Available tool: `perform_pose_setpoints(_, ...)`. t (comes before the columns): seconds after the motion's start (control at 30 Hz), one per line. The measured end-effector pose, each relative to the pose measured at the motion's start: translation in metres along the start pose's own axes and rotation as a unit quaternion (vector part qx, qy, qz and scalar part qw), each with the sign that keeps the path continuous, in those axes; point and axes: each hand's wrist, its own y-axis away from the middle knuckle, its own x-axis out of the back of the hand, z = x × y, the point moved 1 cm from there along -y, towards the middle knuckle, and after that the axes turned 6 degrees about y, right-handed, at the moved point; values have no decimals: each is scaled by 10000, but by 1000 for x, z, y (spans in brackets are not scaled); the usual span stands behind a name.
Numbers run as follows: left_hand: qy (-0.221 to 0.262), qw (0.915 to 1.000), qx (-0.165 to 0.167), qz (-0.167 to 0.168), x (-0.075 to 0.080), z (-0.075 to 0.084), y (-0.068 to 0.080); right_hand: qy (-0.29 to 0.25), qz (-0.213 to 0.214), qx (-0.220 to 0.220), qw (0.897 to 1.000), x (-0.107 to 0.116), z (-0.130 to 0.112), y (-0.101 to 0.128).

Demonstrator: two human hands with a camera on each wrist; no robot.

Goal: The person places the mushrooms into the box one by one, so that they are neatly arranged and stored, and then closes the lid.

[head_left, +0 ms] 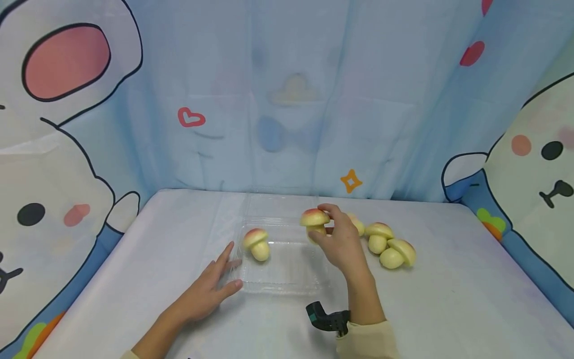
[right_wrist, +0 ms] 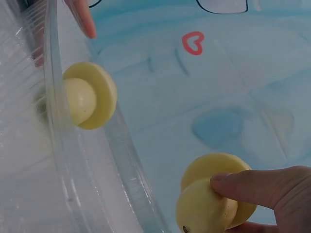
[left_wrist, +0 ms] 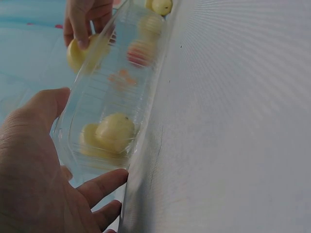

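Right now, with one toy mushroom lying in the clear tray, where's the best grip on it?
Probably the stem. The toy mushroom lies tilted in the clear plastic tray, cap up-left, stem pointing toward the near right. Come from above, pinching the stem across its width; the left hand rests against the tray's left edge.

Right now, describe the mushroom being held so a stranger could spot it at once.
Find the clear plastic tray mid-table. Over its right edge, the right hand pinches a toy mushroom by its stem. It alone is off the table; one lies in the tray, the others sit further right.
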Motion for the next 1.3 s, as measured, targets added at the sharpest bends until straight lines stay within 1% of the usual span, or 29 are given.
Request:
perform_pose_setpoints(0.23,-37,10000,7,12,1,-1,0,57,-15,276,9996,-14,-6,0)
perform_pose_setpoints(0.4,-87,10000,3,6,1,-1,0,138,-125,291,9994,-24,-9,0)
perform_pose_setpoints(0.6,-80,10000,8,25,1,1,0,156,-149,367,9991,-34,-11,0)
perform_pose_setpoints(0.9,-64,9999,-127,9,1,0,-1,302,-272,372,9985,-50,-15,0)
perform_pose_setpoints(1.1,-83,9997,-222,9,1,-1,-1,465,-256,336,9980,-57,-15,0)
perform_pose_setpoints(1.3,-86,9998,-176,7,1,-3,-1,614,-183,348,9973,-61,-14,-2)
